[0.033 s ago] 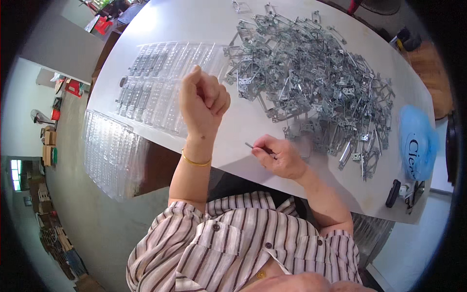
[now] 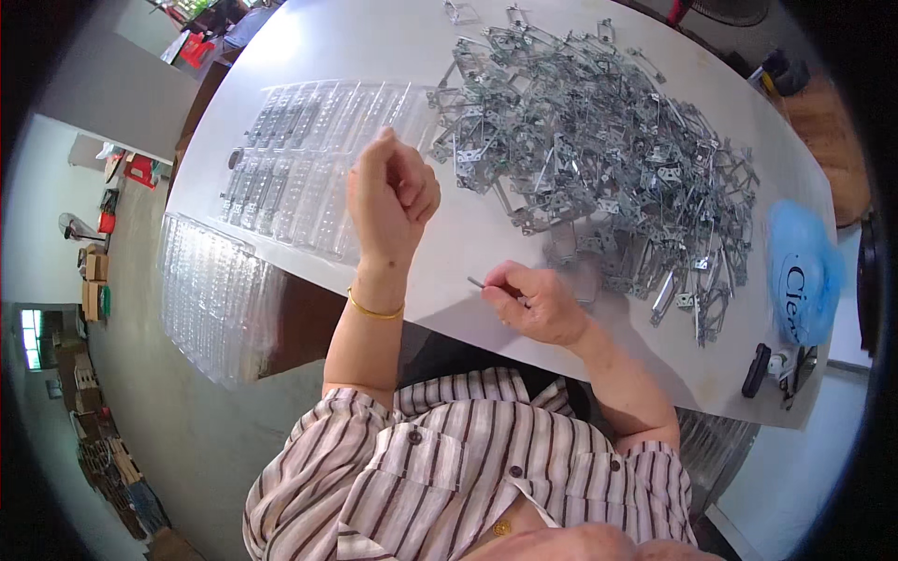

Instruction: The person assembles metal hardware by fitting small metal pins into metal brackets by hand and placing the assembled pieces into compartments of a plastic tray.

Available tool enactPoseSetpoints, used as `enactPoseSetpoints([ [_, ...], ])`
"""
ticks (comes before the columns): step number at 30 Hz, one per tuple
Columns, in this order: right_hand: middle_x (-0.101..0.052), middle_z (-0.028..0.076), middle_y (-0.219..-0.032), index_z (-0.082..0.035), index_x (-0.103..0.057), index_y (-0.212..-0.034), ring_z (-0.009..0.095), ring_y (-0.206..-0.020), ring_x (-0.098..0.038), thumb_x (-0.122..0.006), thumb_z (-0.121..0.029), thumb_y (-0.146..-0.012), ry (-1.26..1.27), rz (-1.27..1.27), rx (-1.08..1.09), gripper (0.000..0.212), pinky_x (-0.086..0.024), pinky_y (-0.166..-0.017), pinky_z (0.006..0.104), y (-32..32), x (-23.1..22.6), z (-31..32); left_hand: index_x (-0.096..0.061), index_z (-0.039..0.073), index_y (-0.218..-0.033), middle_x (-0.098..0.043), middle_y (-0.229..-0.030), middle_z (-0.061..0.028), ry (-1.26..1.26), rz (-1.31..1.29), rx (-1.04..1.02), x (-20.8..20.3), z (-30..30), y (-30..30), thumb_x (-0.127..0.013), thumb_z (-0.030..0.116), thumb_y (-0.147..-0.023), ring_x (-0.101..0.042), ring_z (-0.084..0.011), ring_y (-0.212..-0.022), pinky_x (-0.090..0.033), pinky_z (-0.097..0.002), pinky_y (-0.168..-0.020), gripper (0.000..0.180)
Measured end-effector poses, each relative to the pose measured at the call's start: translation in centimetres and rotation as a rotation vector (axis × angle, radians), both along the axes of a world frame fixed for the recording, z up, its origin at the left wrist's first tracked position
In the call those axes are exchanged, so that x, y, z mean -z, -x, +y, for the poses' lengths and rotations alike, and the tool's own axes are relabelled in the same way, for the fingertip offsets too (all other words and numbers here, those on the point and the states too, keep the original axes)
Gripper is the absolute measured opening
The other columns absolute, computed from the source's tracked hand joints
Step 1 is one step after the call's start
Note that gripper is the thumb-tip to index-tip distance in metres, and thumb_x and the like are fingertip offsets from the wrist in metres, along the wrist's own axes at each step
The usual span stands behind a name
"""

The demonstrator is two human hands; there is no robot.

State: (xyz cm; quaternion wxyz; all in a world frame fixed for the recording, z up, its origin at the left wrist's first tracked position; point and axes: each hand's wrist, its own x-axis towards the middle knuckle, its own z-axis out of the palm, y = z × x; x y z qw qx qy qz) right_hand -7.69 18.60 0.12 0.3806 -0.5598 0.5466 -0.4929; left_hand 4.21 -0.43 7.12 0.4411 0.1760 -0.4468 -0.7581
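Observation:
My left hand (image 2: 397, 196) is raised between the plastic tray and the metal heap, its fingers curled in. Whatever it may hold is hidden by the fingers. Lower and to the right, my right hand (image 2: 538, 304) pinches a thin grey metal piece (image 2: 475, 281); only its narrow end sticks out past the thumb and forefinger. A large heap of metal brackets (image 2: 599, 140) spreads over the table beyond my right hand. Left of my left hand lies a clear plastic tray (image 2: 309, 159), with metal parts in several of its slots, mostly toward the left.
A stack of clear trays (image 2: 210, 290) stands by the left edge of the white table (image 2: 458, 224). At the right are a blue plastic bag (image 2: 803, 271) and a small black object (image 2: 756, 371). Boxes (image 2: 94, 285) and a fan (image 2: 75, 226) stand far left.
Hardly anything differs. The fingertips of my left hand have tipped slightly to the right, and my right hand with the metal piece has shifted a trace to the left.

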Motion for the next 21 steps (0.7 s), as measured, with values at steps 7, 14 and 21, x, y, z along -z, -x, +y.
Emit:
enactPoseSetpoints([
  [7,-0.062,0.007,-0.069,-0.002,-0.063,-0.097,0.014,-0.060,-0.059,-0.069,-0.011,-0.095,0.005,0.018,-0.044,0.011,-0.047,-0.056,0.0301,-0.3,0.3,0.1,-0.067,-0.004,-0.095,-0.062,-0.074,-0.0046,0.550,-0.768,-0.324,4.9,-1.4,1.2,-0.068,0.017,-0.095,-0.056,-0.0097,-0.064,-0.046,-0.0244,-0.059,0.021],
  [14,-0.061,0.006,-0.069,-0.002,-0.063,-0.097,0.014,-0.060,-0.058,-0.069,-0.010,-0.096,0.028,0.041,-0.038,0.010,-0.047,-0.057,0.0303,-0.1,0.1,0.1,-0.069,-0.003,-0.102,-0.067,-0.098,-0.0205,0.929,-1.124,-0.373,5.4,-2.9,4.0,-0.070,0.035,-0.092,-0.067,-0.0295,-0.088,-0.052,-0.0398,-0.079,0.040],
  [21,-0.066,0.014,-0.075,-0.003,-0.061,-0.099,0.028,-0.065,-0.066,-0.069,-0.014,-0.095,0.026,0.035,-0.031,0.014,-0.051,-0.060,0.0363,0.3,-0.2,-0.2,-0.063,-0.003,-0.085,-0.061,-0.092,-0.0213,1.263,-1.201,-0.292,5.5,-2.6,6.2,-0.072,0.034,-0.085,-0.063,-0.0388,-0.089,-0.052,-0.0463,-0.079,0.037],
])
